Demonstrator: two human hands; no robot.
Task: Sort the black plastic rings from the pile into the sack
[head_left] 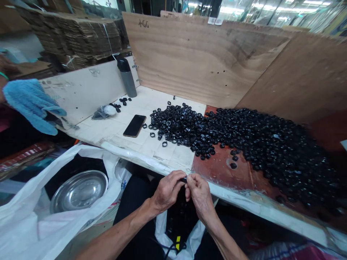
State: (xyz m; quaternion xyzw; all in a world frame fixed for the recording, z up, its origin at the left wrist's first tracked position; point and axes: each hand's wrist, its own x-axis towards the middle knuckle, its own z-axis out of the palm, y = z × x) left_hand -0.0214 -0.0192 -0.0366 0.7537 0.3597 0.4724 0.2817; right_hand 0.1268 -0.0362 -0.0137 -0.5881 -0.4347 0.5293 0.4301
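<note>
Close together at the table's front edge, my left hand point(168, 190) and my right hand point(200, 195) both pinch a small black plastic part point(184, 179). Fingers cover most of it, so its full shape is hidden. Beyond them lies a heap of black plastic rings point(184, 124) on the pale board. A larger heap of small black parts point(273, 144) spreads across the reddish-brown surface to the right. Below my hands, between the legs, an open white bag point(162, 225) has dark contents that I cannot make out.
A phone point(135, 125), a grey bottle point(128, 80) and a small plastic bag point(104, 112) are on the left of the table. Wooden panels point(206, 57) wall the back. At lower left, a white sack point(24, 213) holds a metal bowl point(80, 189). Another person's arm point(4, 81) shows far left.
</note>
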